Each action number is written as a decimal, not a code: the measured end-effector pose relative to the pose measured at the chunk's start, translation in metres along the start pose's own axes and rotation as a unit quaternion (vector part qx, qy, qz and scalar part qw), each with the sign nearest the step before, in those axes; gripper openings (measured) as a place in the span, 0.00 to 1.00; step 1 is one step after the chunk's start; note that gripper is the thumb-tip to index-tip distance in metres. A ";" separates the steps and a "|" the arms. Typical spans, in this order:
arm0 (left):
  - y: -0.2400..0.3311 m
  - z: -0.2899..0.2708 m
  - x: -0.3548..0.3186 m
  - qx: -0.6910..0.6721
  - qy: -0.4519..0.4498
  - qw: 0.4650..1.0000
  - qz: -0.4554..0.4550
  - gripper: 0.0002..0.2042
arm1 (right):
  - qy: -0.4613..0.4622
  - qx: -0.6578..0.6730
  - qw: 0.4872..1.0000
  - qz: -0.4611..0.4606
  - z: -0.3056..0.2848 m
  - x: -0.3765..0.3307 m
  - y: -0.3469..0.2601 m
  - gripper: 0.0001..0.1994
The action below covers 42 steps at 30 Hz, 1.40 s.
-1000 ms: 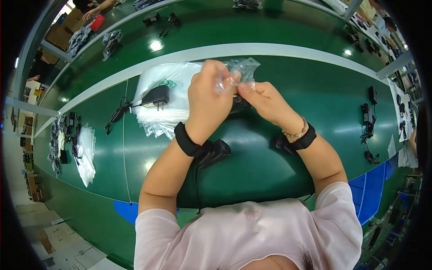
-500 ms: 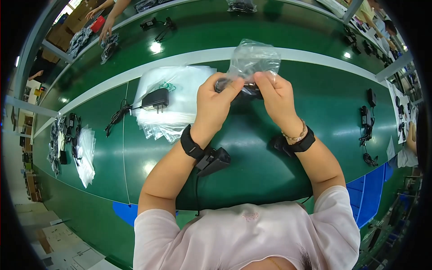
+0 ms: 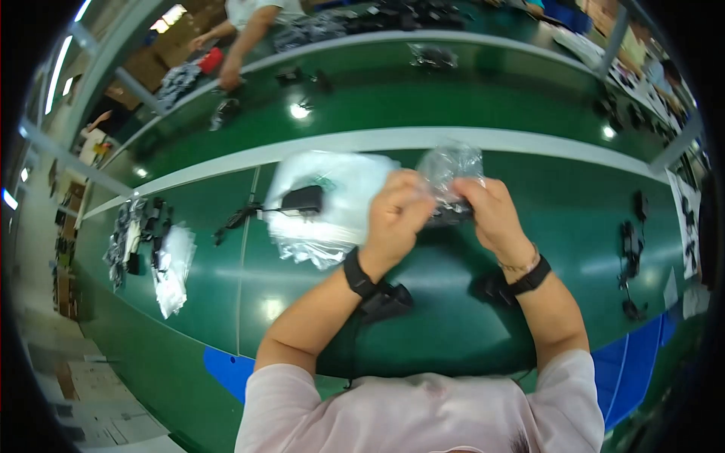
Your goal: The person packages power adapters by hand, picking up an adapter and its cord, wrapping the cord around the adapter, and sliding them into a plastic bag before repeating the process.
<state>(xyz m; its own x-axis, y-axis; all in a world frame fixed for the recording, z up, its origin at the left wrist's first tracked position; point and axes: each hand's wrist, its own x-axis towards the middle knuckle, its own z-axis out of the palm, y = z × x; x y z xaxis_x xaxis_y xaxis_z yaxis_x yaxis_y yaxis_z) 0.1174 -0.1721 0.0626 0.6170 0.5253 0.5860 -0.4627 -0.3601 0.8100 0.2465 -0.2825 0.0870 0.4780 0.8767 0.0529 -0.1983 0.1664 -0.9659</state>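
Note:
Between my hands is a clear plastic bag (image 3: 451,164) with a dark item in its lower part, likely black cable or adapter, blurred. My left hand (image 3: 399,215) has its fingers closed at the bag's left side. On the opposite side my right hand (image 3: 491,215) pinches the bag with thumb and fingers. Left of my hands lies a stack of clear plastic bags (image 3: 291,240), with a black plug-in power adapter (image 3: 302,199) on top and its cable (image 3: 240,217) trailing left. Both wrists wear black straps with black devices below them.
More black adapters (image 3: 630,249) with cables lie at the table's right. At the left are bagged items (image 3: 121,245) and another bag pile (image 3: 175,268). Beyond a pale rail (image 3: 347,142) runs a green belt-like surface carrying bagged items (image 3: 433,57). Another person's hand (image 3: 230,75) reaches there.
The whole view has shifted, so the table and hands appear lower and further right. The bag stays between my hands; its upper part looks more crumpled and the fingers are blurred.

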 end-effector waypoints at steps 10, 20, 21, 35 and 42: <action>0.030 0.008 0.013 -0.092 0.026 0.930 -0.355 0.10 | 0.107 -0.226 0.950 -0.189 -0.002 -0.009 0.010 0.11; 0.028 -0.004 0.027 -0.219 0.039 0.902 -0.370 0.08 | 0.019 -0.372 0.832 -0.411 0.010 -0.006 0.006 0.08; 0.027 -0.004 0.026 -0.224 0.038 0.897 -0.380 0.08 | 0.007 -0.366 0.835 -0.411 0.010 -0.008 0.006 0.08; 0.023 -0.003 0.013 0.081 0.046 0.978 -0.185 0.12 | -0.011 0.097 0.995 0.036 0.005 -0.006 -0.011 0.13; 0.020 -0.020 0.021 -0.021 0.084 0.953 -0.291 0.13 | -0.119 -0.022 0.972 0.199 -0.012 0.041 -0.052 0.15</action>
<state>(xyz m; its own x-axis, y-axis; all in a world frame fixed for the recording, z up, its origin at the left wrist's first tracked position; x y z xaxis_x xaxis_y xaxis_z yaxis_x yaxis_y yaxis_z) 0.1085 -0.1525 0.0908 0.6682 0.7436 0.0225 -0.0998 0.0596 0.9932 0.2863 -0.2608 0.1366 0.1575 0.9484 -0.2750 -0.2885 -0.2221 -0.9314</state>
